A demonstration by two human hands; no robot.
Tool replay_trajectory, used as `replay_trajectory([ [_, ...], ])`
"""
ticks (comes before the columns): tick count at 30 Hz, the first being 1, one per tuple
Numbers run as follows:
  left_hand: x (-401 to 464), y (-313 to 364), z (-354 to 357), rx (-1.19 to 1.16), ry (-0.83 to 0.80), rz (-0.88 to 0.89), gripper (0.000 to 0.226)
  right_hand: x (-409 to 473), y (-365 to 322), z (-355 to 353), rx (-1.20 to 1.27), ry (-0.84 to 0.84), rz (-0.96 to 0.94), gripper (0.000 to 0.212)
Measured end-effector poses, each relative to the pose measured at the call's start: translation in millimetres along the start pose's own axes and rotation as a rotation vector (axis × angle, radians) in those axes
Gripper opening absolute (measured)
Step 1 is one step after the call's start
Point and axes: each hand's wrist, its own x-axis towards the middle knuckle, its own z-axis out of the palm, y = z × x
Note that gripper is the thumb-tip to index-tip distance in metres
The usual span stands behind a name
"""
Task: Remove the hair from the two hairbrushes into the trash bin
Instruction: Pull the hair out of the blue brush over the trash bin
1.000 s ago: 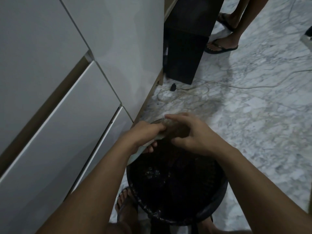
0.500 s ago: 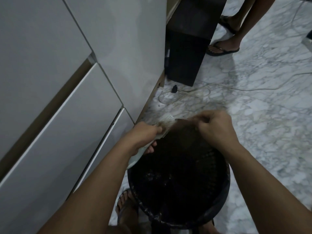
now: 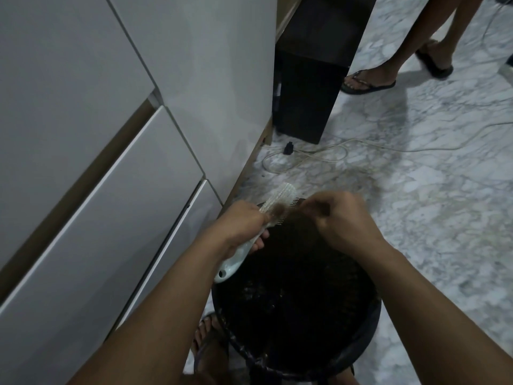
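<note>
My left hand grips a pale, whitish hairbrush by its handle, the head pointing up and away over the far rim of the black trash bin. A brown clump of hair sits in the bristles near my thumb. My right hand is just right of the brush head, fingers pinched together above the bin; thin strands seem to run from them to the brush. Only one hairbrush is visible.
White cabinet drawers fill the left side. A black box stands on the marble floor behind the bin, with a pale cable looping past it. Another person's sandalled feet stand at the top right. My own foot is beside the bin.
My right hand has lifted off the brush head and pulled to the right, uncovering the bristles and the hair clump. The left hand has kept its grip on the handle.
</note>
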Motion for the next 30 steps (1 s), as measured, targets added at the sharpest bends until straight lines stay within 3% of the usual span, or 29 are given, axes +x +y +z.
replay_trajectory([
  [5, 3.8, -3.4, 0.2, 0.018, 0.019, 0.022, 0.015, 4.6, 4.0, -5.3, -0.026, 0.106, 0.140, 0.024],
  [8, 3.7, -2.9, 2.2, 0.014, 0.022, 0.034, 0.013, 3.2, -0.2, -3.4, 0.022, 0.037, 0.091, 0.024],
  [11, 2.1, 1.4, 4.9, 0.000, 0.026, 0.020, 0.018, -0.5, -3.0, 0.8, 0.067, -0.138, -0.027, 0.060],
  [13, 1.1, 3.7, 6.4, -0.048, 0.012, -0.016, 0.020, -2.0, -2.6, 6.0, 0.043, -0.189, -0.106, 0.068],
  [18, -0.8, 5.3, 6.6, -0.114, 0.006, -0.036, 0.021, -0.6, -2.9, 9.2, 0.016, 0.022, -0.206, 0.028],
  [25, 1.6, 3.7, 1.6, -0.143, 0.128, -0.029, 0.037, 2.2, 7.4, -8.3, 0.081, -0.099, -0.027, 0.018],
  [30, -3.4, 7.4, 2.1, -0.220, 0.091, -0.029, 0.033, 1.6, 6.1, -9.8, 0.082, -0.065, 0.061, 0.013],
])
